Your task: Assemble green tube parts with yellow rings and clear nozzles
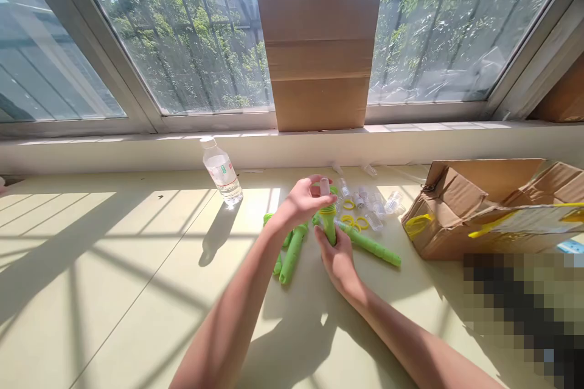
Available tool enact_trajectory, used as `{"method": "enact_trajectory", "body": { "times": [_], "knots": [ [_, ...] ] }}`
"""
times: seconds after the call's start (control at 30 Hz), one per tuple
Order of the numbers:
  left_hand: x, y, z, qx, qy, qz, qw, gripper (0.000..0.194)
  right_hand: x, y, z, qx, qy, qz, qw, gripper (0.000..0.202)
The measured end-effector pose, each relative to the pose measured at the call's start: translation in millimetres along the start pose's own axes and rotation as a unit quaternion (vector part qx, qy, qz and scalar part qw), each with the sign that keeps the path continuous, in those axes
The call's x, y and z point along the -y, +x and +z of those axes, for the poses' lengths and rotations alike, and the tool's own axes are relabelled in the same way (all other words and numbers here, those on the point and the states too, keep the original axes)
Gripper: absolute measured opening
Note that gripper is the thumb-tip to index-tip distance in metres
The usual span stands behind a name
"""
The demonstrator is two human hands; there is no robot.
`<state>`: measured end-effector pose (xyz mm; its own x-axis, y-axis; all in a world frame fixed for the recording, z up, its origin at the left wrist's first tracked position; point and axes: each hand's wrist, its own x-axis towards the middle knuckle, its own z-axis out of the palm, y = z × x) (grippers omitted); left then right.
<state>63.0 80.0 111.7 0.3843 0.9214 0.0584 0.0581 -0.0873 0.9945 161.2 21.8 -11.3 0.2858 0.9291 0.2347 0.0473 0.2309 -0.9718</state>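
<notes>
Bottle (pixel 222 173) left, box (pixel 456 234) right, windows (pixel 196 42) far.
Bottle standing, white cap (pixel 208 141), clear liquid (pixel 232 194) inside. Box open, yellow tape (pixel 417 226) on side. Brown board (pixel 322 42) between windows.

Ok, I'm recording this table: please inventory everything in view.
Window panes: several, transparent, background
Trees: several, green, outside
Cardboard panel: one, brown, between panes
Table: one, pale yellow, below
Bottle: one, clear, left of centre
Loose tubes: several, green, centre
Loose pieces: many, clear, right of centre
Rings: at least three, yellow, among loose pieces
Box: one, brown, right
Pixelated patch: one, mostly dark, lower right
Held tube: one, green, centre
Top piece: one, clear, atop held tube
Left hand: one, bare, at top piece
Right hand: one, bare, around held tube
</notes>
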Motion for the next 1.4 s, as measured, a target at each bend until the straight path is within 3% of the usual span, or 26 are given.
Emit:
{"method": "enact_trajectory", "body": {
  "times": [0.1, 0.17, 0.33, 0.47, 0.6, 0.83, 0.93, 1.03, 1.17, 1.3, 1.4],
  "knots": [
    [-4.2, -2.9, 5.1, 0.044, -0.009, -0.01, 0.999, 0.046, 2.1, 0.0, 0.1, 0.054, 0.054, 0.073, 0.994, 0.038],
    [-4.6, -2.6, 9.2, 0.037, 0.001, -0.009, 0.999, 0.043, 3.1, 0.8, -0.3, 0.049, 0.066, 0.09, 0.992, 0.04],
    [2.2, 2.8, 14.4, -0.022, 0.038, 0.03, 0.999, 0.033, 2.9, 1.7, -1.1, 0.019, 0.051, 0.077, 0.996, 0.042],
    [5.7, 4.9, 11.5, 0.015, 0.011, 0.025, 1.0, 0.044, 2.1, 0.3, -2.5, 0.024, 0.053, 0.051, 0.997, 0.043],
    [7.5, 5.2, 12.3, 0.045, 0.022, 0.001, 0.999, 0.049, 2.1, 1.7, -2.8, 0.026, 0.06, 0.075, 0.995, 0.044],
    [30.9, 16.2, 18.7, -0.06, 0.104, 0.044, 0.992, 0.036, -1.0, 4.9, -1.5, -0.033, 0.075, 0.081, 0.993, 0.04],
    [47.2, 19.2, 19.2, -0.076, 0.229, 0.063, 0.968, 0.027, -2.3, 4.3, -2.7, -0.067, 0.054, 0.058, 0.995, 0.039],
    [61.0, 17.2, 22.3, -0.038, 0.386, 0.075, 0.919, 0.028, -2.7, 5.4, -5.6, -0.09, 0.033, 0.04, 0.995, 0.039],
    [71.6, 11.8, 30.7, 0.008, 0.469, 0.072, 0.88, 0.024, -3.9, 9.9, -9.9, -0.106, 0.017, 0.022, 0.994, 0.038],
    [77.4, 10.9, 34.4, 0.045, 0.574, 0.062, 0.815, 0.028, -4.9, 12.3, -11.6, -0.112, -0.002, 0.012, 0.994, 0.037],
    [81.0, 12.7, 32.8, 0.062, 0.594, 0.056, 0.8, 0.029, -4.1, 11.5, -11.4, -0.112, -0.009, 0.005, 0.994, 0.037]
  ]
}}
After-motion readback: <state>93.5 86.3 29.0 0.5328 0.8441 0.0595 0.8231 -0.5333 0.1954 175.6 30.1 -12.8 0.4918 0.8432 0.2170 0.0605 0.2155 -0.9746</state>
